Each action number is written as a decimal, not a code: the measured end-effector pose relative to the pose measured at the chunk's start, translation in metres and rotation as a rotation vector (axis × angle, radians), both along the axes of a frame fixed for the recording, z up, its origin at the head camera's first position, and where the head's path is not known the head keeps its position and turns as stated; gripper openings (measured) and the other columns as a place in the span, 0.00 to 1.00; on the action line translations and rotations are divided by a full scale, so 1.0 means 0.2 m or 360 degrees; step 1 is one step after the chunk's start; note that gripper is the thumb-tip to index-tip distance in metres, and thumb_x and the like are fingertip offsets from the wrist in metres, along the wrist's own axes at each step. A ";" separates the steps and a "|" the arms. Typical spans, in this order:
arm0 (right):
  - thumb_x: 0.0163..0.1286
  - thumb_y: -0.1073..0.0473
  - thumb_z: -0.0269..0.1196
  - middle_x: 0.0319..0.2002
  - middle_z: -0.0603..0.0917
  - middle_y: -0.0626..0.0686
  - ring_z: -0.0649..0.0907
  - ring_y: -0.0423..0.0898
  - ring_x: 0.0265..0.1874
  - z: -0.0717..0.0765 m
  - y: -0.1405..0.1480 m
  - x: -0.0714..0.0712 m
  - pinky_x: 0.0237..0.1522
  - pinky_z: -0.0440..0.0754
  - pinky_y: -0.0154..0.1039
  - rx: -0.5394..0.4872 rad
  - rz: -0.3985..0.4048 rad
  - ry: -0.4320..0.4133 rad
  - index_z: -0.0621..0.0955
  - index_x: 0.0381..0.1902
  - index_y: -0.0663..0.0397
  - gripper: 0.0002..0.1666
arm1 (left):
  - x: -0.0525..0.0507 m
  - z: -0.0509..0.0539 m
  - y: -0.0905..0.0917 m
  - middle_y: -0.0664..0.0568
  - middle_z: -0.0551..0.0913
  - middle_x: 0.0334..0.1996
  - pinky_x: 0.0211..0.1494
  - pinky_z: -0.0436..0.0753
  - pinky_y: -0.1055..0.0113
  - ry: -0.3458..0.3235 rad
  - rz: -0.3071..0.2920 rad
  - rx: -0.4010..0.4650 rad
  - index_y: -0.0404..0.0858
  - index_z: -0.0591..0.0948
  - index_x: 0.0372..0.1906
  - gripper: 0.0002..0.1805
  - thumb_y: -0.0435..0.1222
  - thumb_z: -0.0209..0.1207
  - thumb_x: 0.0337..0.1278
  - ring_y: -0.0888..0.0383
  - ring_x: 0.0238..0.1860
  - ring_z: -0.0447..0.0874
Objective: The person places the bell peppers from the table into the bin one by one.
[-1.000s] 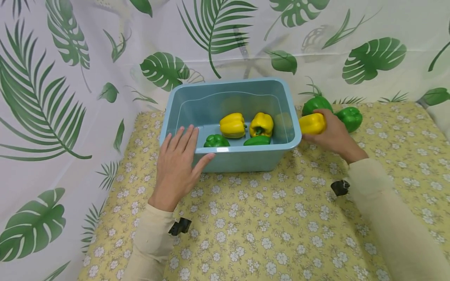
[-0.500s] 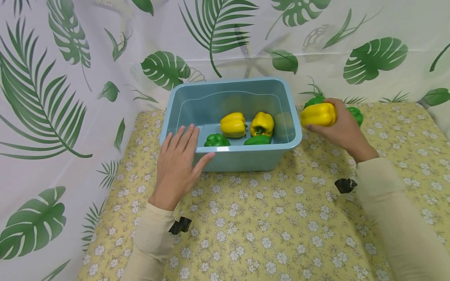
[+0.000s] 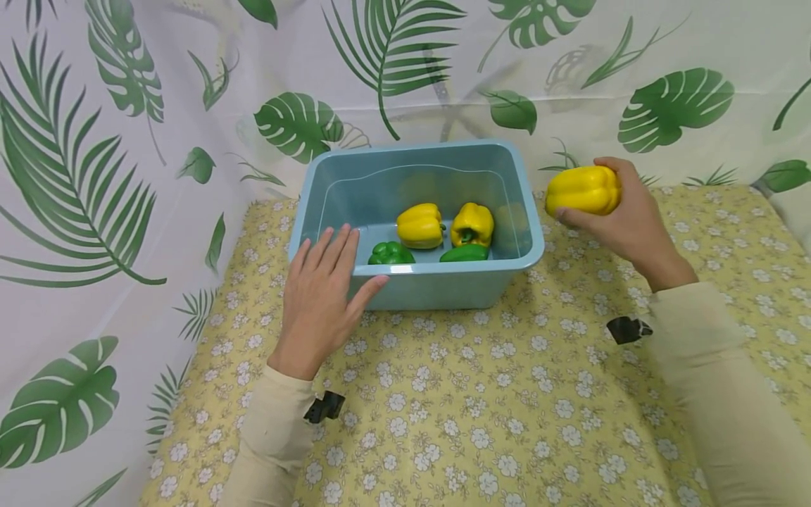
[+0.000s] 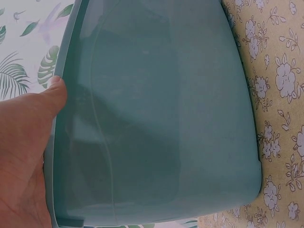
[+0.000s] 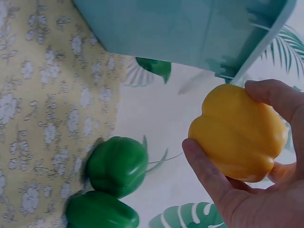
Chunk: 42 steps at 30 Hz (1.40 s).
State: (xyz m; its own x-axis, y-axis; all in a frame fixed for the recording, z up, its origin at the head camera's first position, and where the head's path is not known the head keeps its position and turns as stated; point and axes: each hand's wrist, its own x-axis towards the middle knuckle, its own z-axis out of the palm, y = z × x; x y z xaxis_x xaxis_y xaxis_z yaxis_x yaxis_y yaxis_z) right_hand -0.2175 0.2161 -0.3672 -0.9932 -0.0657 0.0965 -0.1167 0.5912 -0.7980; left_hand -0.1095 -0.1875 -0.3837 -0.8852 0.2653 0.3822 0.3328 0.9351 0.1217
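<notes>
In the head view my right hand point(image 3: 627, 218) holds a yellow bell pepper point(image 3: 584, 190) in the air, right of a blue plastic bin point(image 3: 443, 287). The right wrist view shows the yellow pepper point(image 5: 240, 133) between the fingers and thumb. My left hand point(image 3: 317, 303) rests on the bin's front left rim, fingers straight over the edge. Its thumb lies on the rim in the left wrist view. Inside the bin are two yellow peppers, one on its side point(image 3: 420, 226) and one turned stem forward point(image 3: 472, 225), and two green peppers, at left point(image 3: 391, 253) and right point(image 3: 465, 253).
Two green peppers, one rounder point(image 5: 118, 166) and one lower point(image 5: 100, 211), lie on the table near the back wall in the right wrist view. Hand and held pepper hide them in the head view. A flowered yellow cloth point(image 3: 456, 408) covers the table. Leaf-print sheets point(image 3: 437, 113) hang behind and left.
My right hand has lifted the yellow pepper up from beside the green peppers and moved slightly right. My left hand and the bin have stayed in place.
</notes>
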 end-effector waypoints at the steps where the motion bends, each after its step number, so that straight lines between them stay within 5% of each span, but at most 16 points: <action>1: 0.66 0.49 0.71 0.67 0.65 0.63 0.70 0.50 0.51 0.01 0.00 0.00 0.39 0.74 0.28 -0.0004 -0.0004 0.0011 0.55 0.80 0.50 0.53 | 0.00 0.00 0.00 0.41 0.65 0.75 0.81 0.49 0.48 0.0000 0.0000 0.0000 0.35 0.63 0.78 0.43 0.58 0.55 0.70 0.43 0.77 0.59; 42: 0.63 0.60 0.73 0.66 0.68 0.55 0.75 0.47 0.49 0.25 -0.16 0.10 0.40 0.80 0.23 -0.0263 0.0140 0.0322 0.63 0.77 0.45 0.48 | -0.01 -0.01 0.00 0.42 0.65 0.75 0.81 0.49 0.48 0.0020 -0.0005 0.0018 0.35 0.64 0.77 0.42 0.59 0.53 0.71 0.43 0.76 0.60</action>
